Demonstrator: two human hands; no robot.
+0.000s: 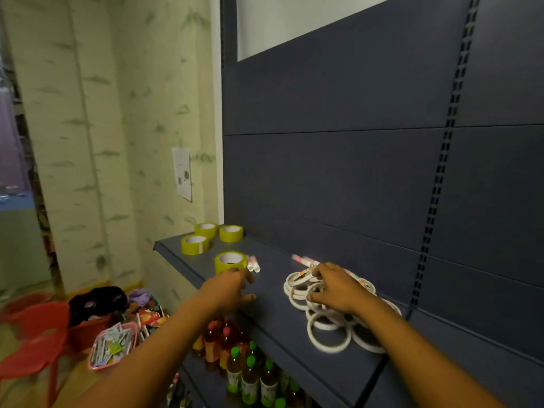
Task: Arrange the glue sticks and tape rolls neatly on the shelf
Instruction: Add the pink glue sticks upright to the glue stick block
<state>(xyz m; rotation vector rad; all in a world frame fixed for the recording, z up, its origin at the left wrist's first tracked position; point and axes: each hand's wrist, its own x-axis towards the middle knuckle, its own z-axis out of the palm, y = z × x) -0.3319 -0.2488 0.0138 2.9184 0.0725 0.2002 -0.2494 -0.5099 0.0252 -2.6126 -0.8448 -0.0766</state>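
Back panel: dark blue-grey shelving back [353,142], horizontal seams, slotted upright strip [441,172] at right.
Left wall: pale wallpaper with grey-green leaf marks [88,113]; a printed paper notice [182,173] stuck near the shelving edge.
Upper wall: plain white strip [294,19] above the panel.
Floor: red plastic chair [35,340], pink tray of packets [113,346], dark bundle [98,300].
Lower shelf: bottles with green and red caps [244,366].
Light: dim, indoor.
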